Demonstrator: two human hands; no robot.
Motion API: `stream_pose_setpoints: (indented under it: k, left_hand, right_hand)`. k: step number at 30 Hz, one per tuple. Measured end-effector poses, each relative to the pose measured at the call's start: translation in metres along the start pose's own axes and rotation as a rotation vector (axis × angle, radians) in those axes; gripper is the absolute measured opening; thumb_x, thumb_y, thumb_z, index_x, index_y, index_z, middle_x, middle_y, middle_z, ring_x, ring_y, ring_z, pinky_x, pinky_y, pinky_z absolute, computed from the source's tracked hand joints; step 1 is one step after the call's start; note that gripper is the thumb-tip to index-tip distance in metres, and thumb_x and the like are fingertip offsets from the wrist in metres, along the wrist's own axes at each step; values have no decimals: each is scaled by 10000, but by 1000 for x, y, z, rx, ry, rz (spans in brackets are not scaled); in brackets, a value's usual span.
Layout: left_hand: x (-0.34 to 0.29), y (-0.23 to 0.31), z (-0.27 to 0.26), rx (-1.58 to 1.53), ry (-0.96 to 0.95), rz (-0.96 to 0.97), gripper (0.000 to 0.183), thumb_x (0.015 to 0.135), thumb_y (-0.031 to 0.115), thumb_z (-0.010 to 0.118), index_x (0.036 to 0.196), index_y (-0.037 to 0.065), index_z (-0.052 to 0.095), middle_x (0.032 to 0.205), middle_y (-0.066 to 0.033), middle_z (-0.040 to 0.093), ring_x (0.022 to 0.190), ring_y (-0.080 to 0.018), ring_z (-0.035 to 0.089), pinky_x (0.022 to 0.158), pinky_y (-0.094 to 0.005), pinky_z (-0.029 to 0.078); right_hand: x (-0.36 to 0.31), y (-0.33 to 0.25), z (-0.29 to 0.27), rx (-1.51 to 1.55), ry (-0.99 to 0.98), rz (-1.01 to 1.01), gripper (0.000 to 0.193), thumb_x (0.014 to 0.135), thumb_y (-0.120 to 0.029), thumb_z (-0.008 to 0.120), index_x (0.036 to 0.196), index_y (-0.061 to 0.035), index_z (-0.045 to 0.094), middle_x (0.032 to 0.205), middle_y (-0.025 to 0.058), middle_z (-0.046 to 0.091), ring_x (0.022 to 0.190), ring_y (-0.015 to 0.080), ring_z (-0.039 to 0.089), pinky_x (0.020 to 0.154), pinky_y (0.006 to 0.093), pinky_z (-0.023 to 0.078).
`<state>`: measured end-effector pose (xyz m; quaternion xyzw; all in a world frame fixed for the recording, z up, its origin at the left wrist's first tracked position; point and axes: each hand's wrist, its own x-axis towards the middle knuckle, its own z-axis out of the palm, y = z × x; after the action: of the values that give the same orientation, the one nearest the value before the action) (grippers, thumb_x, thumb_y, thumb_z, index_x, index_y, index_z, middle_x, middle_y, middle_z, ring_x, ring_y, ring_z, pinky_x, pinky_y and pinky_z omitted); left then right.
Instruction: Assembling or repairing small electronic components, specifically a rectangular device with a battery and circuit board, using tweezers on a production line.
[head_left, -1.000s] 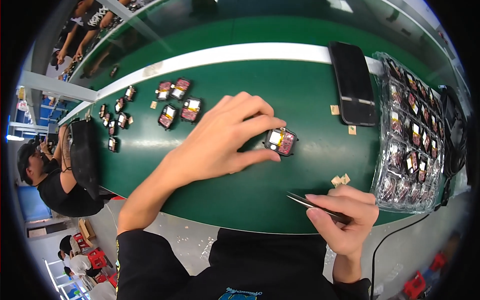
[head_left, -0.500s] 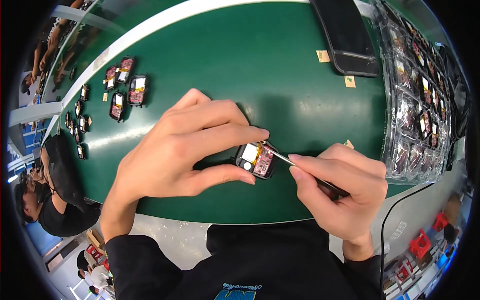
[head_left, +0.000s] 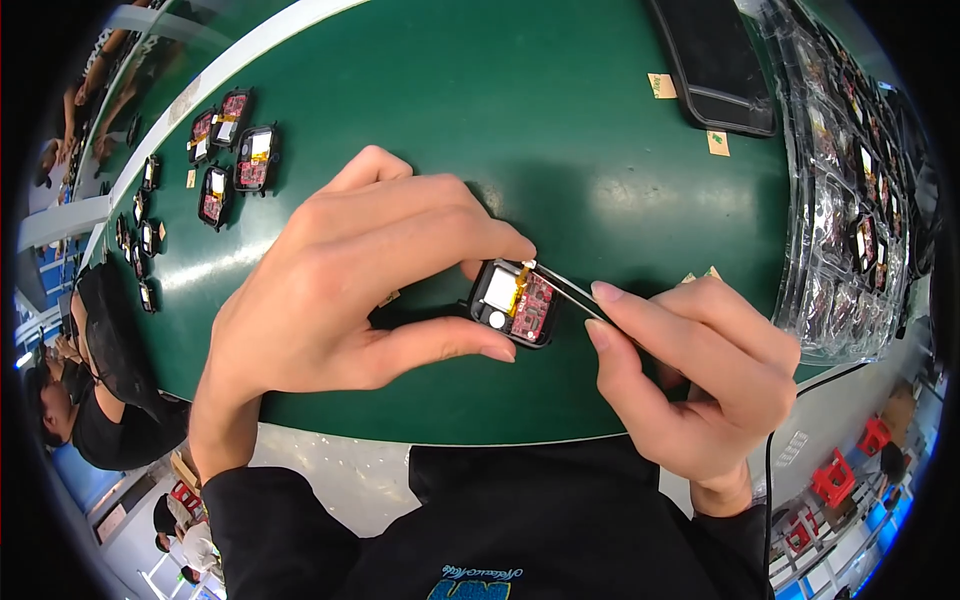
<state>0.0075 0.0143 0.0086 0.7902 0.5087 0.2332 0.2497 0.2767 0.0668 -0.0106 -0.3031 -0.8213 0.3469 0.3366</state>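
Observation:
Between the thumb and forefinger of my left hand, a small black electronic casing is gripped by its sides, its inside facing up. Inside it lie a white block, a yellow flex strip, a red circuit board and a white round part. My right hand pinches metal tweezers from the right. The tweezers' two arms stand slightly apart, and their tips reach the casing's upper right corner, close to my left fingertip. Whether the tips grasp anything is too small to tell.
Several similar open casings lie on the green table at the far left. At the back right rests a black phone-like slab beside a small tan paper label. Stacked clear plastic trays line the right edge. Another person sits at left.
The tweezers' arms now show apart, with their tips at the casing's upper corner. My left forefinger has drawn back slightly, uncovering more of that corner. The whole view has shifted a little.

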Motion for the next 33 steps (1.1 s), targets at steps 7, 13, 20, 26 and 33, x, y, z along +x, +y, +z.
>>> stream_pose_setpoints:
  k: [7,13,20,26,33]
  left_hand:
    - [-1,-1,-1,-1,17,20,601,700,417,975,1149,45,832,957,-57,796,838,-228,711,804,-343,447]
    - [0,-14,-9,-64,-74,32,622,712,469,963,1149,42,844,981,-61,815,823,-198,700,787,-319,405]
    - [1,-14,-11,-94,-116,16,622,714,489,958,1132,40,853,987,-60,814,829,-178,698,805,-338,374]
    - [2,-17,-11,-86,-123,56,629,717,510,948,1130,44,855,975,-55,799,839,-181,691,802,-344,343]
    - [2,-14,-9,-69,-136,43,603,718,501,954,1112,55,855,957,-48,800,827,-185,687,797,-343,342]
  right_hand:
    - [-4,6,7,-34,35,-110,375,706,127,875,1065,22,862,783,56,682,575,118,563,524,273,397]
    - [0,4,0,54,-36,-13,299,753,126,849,1042,44,855,746,60,690,573,112,569,532,275,381]
    - [2,4,-2,58,-83,11,252,774,115,833,1018,54,854,725,59,696,562,104,556,543,271,356]
    - [2,2,-2,55,-99,38,249,785,117,827,1022,47,857,739,61,706,570,98,570,532,262,366]
    - [0,3,-2,49,-115,30,263,784,121,824,1032,41,859,743,61,706,576,96,577,520,257,369]
